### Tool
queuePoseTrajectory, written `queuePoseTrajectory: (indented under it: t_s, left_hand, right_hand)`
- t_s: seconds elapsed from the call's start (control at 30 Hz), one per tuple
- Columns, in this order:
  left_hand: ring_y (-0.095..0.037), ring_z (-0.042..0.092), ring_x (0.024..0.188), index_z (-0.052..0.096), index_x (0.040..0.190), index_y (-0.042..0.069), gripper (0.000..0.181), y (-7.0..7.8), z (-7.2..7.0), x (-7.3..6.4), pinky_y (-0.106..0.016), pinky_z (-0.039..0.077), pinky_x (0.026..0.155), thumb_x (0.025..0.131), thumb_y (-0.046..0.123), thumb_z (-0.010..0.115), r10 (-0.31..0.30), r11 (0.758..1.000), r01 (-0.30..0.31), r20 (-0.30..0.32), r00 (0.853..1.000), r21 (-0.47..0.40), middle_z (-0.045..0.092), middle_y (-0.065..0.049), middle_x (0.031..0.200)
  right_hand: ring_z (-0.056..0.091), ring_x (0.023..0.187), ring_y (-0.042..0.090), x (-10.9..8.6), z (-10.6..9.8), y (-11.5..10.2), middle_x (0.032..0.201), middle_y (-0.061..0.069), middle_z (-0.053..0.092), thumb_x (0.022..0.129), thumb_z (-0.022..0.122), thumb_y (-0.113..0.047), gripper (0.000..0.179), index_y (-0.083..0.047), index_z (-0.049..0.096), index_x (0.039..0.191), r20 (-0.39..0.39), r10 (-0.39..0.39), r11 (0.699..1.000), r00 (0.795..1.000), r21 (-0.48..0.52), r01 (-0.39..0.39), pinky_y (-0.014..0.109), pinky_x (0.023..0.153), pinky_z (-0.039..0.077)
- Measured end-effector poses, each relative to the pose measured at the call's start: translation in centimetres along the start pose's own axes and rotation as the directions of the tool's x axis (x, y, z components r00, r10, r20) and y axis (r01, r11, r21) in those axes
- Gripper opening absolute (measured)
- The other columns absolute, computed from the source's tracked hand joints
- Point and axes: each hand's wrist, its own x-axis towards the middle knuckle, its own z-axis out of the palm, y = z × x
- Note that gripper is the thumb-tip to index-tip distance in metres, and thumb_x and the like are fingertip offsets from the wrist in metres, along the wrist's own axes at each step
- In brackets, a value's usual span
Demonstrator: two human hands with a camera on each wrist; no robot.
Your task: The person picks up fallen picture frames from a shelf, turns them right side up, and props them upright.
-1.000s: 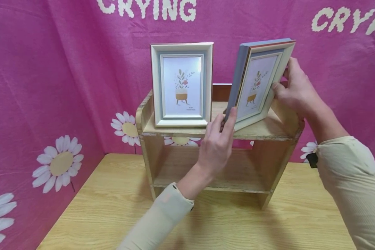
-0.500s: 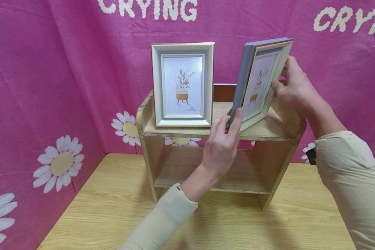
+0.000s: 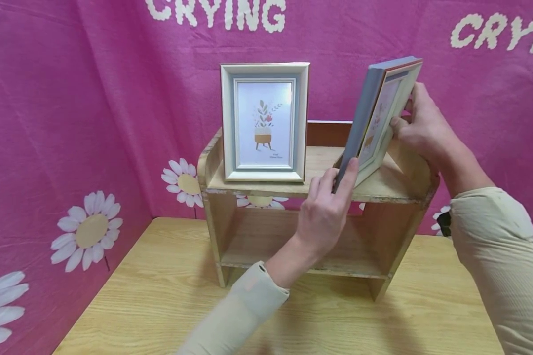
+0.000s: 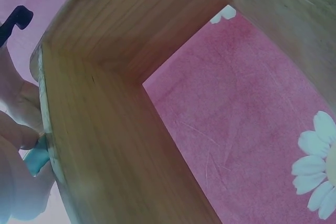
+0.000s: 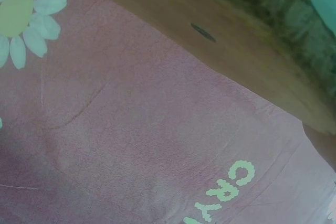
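A white and blue-grey picture frame stands turned on the right part of the shelf's top board, its left side edge facing forward. My left hand grips its lower left edge, index finger along the front and other fingers curled behind. At the right edge my right hand holds it with the thumb in front; the other fingers are mostly hidden behind. A matching picture frame with a potted-plant print stands upright on the left, facing forward. In the left wrist view, fingers show beside the board's edge.
The small wooden shelf has raised side panels and an open lower compartment. It stands on a wood-grain table. Pink cloth with daisies and lettering hangs close behind and on the left.
The right picture frame has turned further, its left edge swinging right and more of its side showing. My left hand has moved right with it; my right hand has barely moved.
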Motion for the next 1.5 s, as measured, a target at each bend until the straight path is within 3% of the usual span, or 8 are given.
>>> queuePoseTrajectory:
  t_s: [0.17, 0.37, 0.57, 0.83, 1.13, 1.33, 1.5]
  left_hand:
    - [-0.019, 0.055, 0.077, 0.056, 0.140, 0.008, 0.043, 0.3, 0.3, 0.0, -0.016, 0.054, 0.055, 0.097, 0.009, 0.060, -0.005, 1.000, 0.005, -0.007, 1.000, -0.006, 0.067, -0.015, 0.109]
    - [-0.018, 0.055, 0.076, 0.057, 0.137, 0.005, 0.041, 0.7, 0.6, 0.0, -0.014, 0.051, 0.054, 0.097, 0.010, 0.061, -0.007, 1.000, 0.007, -0.019, 1.000, -0.001, 0.067, -0.012, 0.106]
    - [-0.017, 0.056, 0.077, 0.059, 0.135, 0.003, 0.041, 1.0, 0.8, 0.0, -0.013, 0.050, 0.054, 0.095, 0.011, 0.063, -0.007, 1.000, 0.008, -0.030, 1.000, 0.018, 0.066, -0.010, 0.106]
    - [-0.017, 0.054, 0.078, 0.061, 0.134, 0.006, 0.040, 1.4, 1.2, -0.2, -0.014, 0.051, 0.052, 0.094, 0.011, 0.064, -0.002, 0.995, 0.009, -0.065, 0.998, 0.096, 0.066, -0.010, 0.106]
    - [-0.016, 0.052, 0.072, 0.063, 0.133, 0.008, 0.039, 2.2, 1.8, 0.1, -0.012, 0.047, 0.049, 0.094, 0.005, 0.062, 0.066, 0.974, -0.045, -0.088, 0.994, 0.223, 0.067, -0.010, 0.102]
    - [-0.014, 0.056, 0.077, 0.064, 0.133, 0.009, 0.037, 2.5, 1.9, 0.2, -0.013, 0.053, 0.056, 0.096, 0.008, 0.061, 0.060, 0.980, -0.044, -0.078, 0.995, 0.194, 0.066, -0.008, 0.095]
    - [-0.013, 0.056, 0.075, 0.065, 0.132, 0.010, 0.036, 2.4, 1.9, 0.2, -0.012, 0.052, 0.054, 0.096, 0.010, 0.061, 0.064, 0.982, -0.048, -0.082, 0.995, 0.183, 0.065, -0.007, 0.091]
  right_hand:
    - [0.049, 0.131, 0.034, 0.2, 0.0, 0.1, 0.142, 0.028, 0.044, 0.097, 0.038, 0.002, 0.052, -0.010, 0.018, 0.144, 0.003, 0.008, 1.000, 1.000, 0.016, -0.009, 0.032, 0.100, 0.051]
    - [0.053, 0.125, 0.024, 0.3, 0.0, 0.4, 0.141, 0.027, 0.046, 0.097, 0.038, 0.001, 0.049, -0.011, 0.021, 0.141, 0.003, 0.001, 0.999, 1.000, 0.033, -0.002, 0.018, 0.088, 0.051]
    - [0.052, 0.126, 0.023, 0.3, -0.2, 0.7, 0.143, 0.027, 0.044, 0.099, 0.039, 0.000, 0.048, -0.013, 0.020, 0.142, 0.020, -0.001, 0.999, 1.000, 0.053, 0.000, 0.017, 0.088, 0.051]
    - [0.055, 0.118, 0.016, 0.6, 0.2, 0.8, 0.137, 0.023, 0.048, 0.098, 0.039, 0.002, 0.048, -0.015, 0.024, 0.139, 0.011, -0.013, 0.993, 1.000, 0.117, 0.012, 0.014, 0.084, 0.051]
    - [0.059, 0.105, 0.009, 0.9, 0.0, 1.4, 0.110, -0.001, 0.058, 0.095, 0.043, 0.006, 0.045, -0.018, 0.031, 0.131, -0.005, -0.061, 0.988, 0.998, 0.143, 0.061, 0.014, 0.079, 0.053]
    - [0.063, 0.092, 0.003, 0.8, -0.1, 1.8, 0.093, -0.015, 0.064, 0.094, 0.046, 0.007, 0.036, -0.018, 0.037, 0.118, -0.011, -0.089, 0.986, 0.996, 0.143, 0.090, 0.015, 0.073, 0.053]
    - [0.065, 0.082, 0.000, 0.8, -0.3, 1.9, 0.087, -0.018, 0.067, 0.095, 0.048, 0.007, 0.033, -0.019, 0.039, 0.112, 0.010, -0.110, 0.977, 0.994, 0.185, 0.106, 0.015, 0.069, 0.053]
